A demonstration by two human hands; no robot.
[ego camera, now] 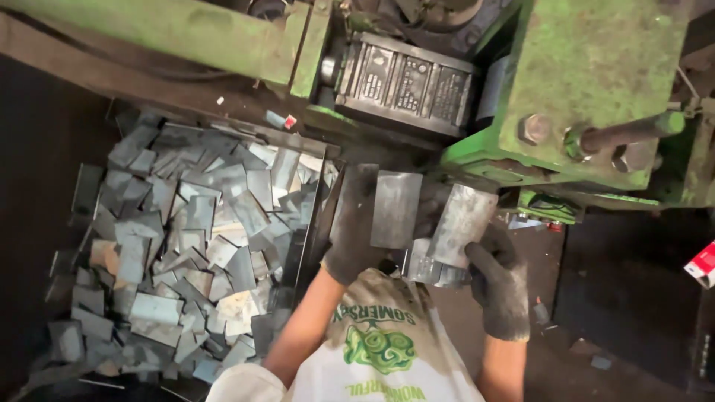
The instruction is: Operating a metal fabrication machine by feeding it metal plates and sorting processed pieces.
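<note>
Head view: the gloved left hand (356, 246) grips a flat grey rectangular metal plate (396, 209), long axis upright; the gloved right hand (497, 286) clasps a similar tilted metal plate (462, 223) just beside it, under the green machine (588, 67).

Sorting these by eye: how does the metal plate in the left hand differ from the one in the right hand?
The left-hand plate stands nearly upright and looks darker, a flat grey; the right-hand plate tilts to the right and catches more light, with pale streaks. The left hand grips its plate from the side, the right hand from below. Both are flat rectangular pieces, held in dark gloves.
</note>
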